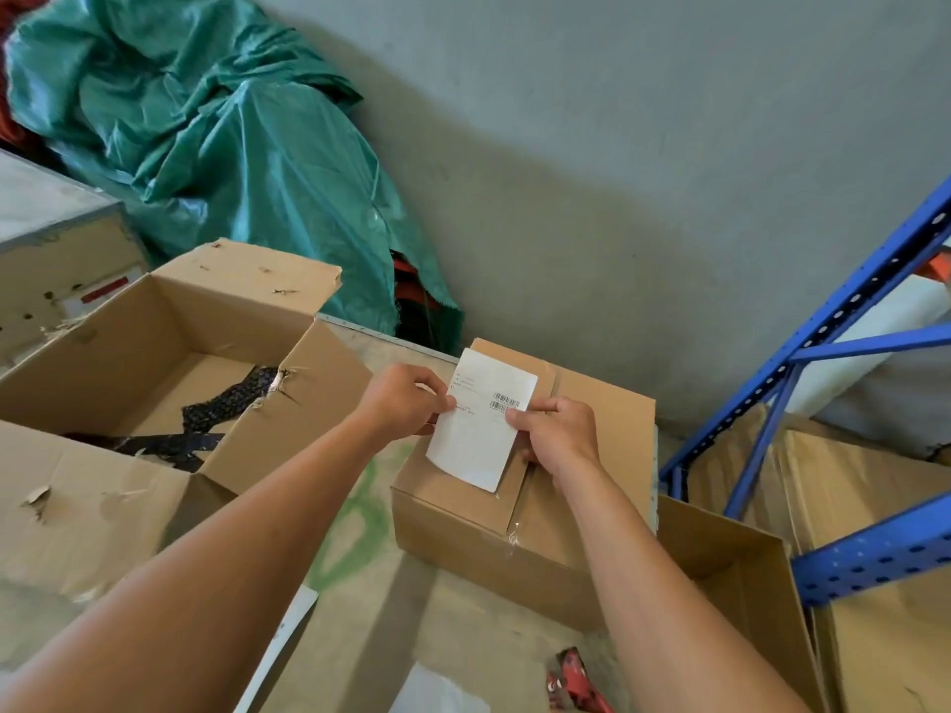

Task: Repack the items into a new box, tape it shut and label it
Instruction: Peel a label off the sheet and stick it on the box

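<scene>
A closed brown cardboard box (607,434) with clear tape along its top seam sits on the worktable. Above its top I hold a white shipping label (478,429) with barcodes. My left hand (406,401) pinches the label's left edge and my right hand (558,434) pinches its right edge. The label is tilted, its lower corner over the box's front part. To the left stands a large, torn, open cardboard box (170,331) with dark patterned fabric (226,403) lying inside.
A red tape dispenser (576,681) lies at the table's near edge. White sheets (288,640) lie on the table near me. An open box (746,573) and flat cardboard sit at right by blue metal shelving (823,352). A green tarp (231,146) is heaped behind.
</scene>
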### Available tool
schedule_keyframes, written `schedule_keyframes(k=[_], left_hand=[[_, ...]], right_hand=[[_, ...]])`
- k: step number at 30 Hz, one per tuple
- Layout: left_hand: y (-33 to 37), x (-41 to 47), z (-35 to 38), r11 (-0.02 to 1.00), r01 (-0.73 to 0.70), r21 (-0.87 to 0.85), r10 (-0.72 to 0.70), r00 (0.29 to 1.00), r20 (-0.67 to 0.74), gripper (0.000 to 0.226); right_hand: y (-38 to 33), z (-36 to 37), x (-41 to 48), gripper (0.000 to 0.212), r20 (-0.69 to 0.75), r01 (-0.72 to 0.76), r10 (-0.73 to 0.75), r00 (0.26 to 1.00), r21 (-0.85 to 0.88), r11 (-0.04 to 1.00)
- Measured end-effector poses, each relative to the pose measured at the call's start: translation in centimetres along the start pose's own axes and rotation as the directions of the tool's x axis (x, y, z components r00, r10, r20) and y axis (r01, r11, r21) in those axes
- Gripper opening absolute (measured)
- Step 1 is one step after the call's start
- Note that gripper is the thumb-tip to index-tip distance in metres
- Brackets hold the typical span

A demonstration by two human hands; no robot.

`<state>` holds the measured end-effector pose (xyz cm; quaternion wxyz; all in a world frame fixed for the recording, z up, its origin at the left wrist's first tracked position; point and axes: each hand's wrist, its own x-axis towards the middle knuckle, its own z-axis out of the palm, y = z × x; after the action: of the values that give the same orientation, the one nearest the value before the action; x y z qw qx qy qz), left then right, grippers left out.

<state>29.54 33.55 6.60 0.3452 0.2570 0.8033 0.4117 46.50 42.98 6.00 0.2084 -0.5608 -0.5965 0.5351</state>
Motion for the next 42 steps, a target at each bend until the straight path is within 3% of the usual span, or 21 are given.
schedule_keyframes(k=[3, 11, 16, 20, 27, 36, 42], left_hand=[[0.6, 0.0, -0.1, 0.999, 0.011, -0.036, -0.01, 1.0, 0.015, 0.011], [1.6, 0.4, -0.3, 1.0, -0.026, 0.012, 0.026, 1.0, -0.013, 0.013], [1.0, 0.4, -0.5, 1.0, -0.01, 0.028, 0.01, 1.0, -0.008, 0.051], [0.4, 0.5, -0.5, 0.998, -0.004, 0.064, 0.005, 1.0, -0.026, 0.058], [-0.7, 1.0, -0.4, 0.992, -0.031, 0.124, 0.034, 0.999, -0.028, 0.054], [-0.9, 1.0, -0.1, 0.98, -0.064, 0.188, 0.071, 0.997, -0.027, 0.029], [-0.7, 1.1, 0.0, 0.973, -0.056, 0.225, 0.062, 0.998, -0.022, 0.036]], right_hand=[[-0.4, -0.4, 0.4, 0.011, -0.014, 0.011, -0.011, 1.0, 0.016, 1.0], [-1.1, -0.9, 1.1, 0.01, -0.036, 0.036, -0.036, 0.999, 0.021, 0.999], [-0.3, -0.5, 1.5, 0.012, -0.064, 0.029, -0.033, 0.997, -0.064, 0.998], [0.1, -0.1, 1.3, 0.014, -0.072, 0.035, -0.042, 0.997, -0.099, 0.995], [0.4, 0.2, 1.3, 0.012, -0.083, 0.063, -0.075, 0.994, -0.14, 0.988], [0.7, 0.2, 1.7, 0.012, -0.075, 0.08, -0.096, 0.993, -0.194, 0.978], [0.8, 0.3, 1.9, 0.014, -0.086, 0.059, -0.081, 0.993, -0.236, 0.97]])
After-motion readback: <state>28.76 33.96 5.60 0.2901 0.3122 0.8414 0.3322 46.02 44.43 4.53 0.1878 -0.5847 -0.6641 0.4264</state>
